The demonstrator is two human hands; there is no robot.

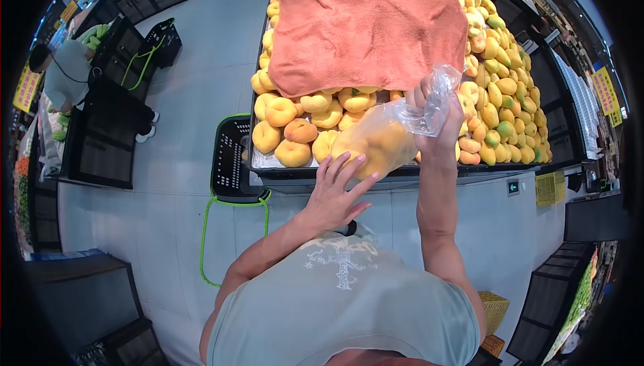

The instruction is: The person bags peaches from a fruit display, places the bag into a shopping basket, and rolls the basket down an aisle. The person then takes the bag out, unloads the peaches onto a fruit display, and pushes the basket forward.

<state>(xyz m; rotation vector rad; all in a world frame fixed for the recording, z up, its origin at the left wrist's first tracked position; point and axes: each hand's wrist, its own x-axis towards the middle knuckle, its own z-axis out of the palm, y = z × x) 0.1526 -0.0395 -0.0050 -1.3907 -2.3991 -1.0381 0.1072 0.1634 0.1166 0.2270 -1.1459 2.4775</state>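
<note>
My right hand [439, 114] is closed around the gathered neck of a clear plastic bag [386, 139]. Yellow fruit shows through the bag, which slants down to the left at the front edge of the display. Against the bag's lower end lies my left hand [339, 192], its fingers spread and holding nothing. Flat yellow peaches [293, 153] are piled just beyond it. An orange-red cloth [365, 27] covers much of the pile, and mangoes [504, 101] are heaped to the right.
A black shopping basket [231, 158] with a green handle stands on the floor at the display's left corner. Another basket [163, 41] is farther back. A person [100, 88] stands by a produce stand at the left. Yellow crates [550, 188] sit at the right.
</note>
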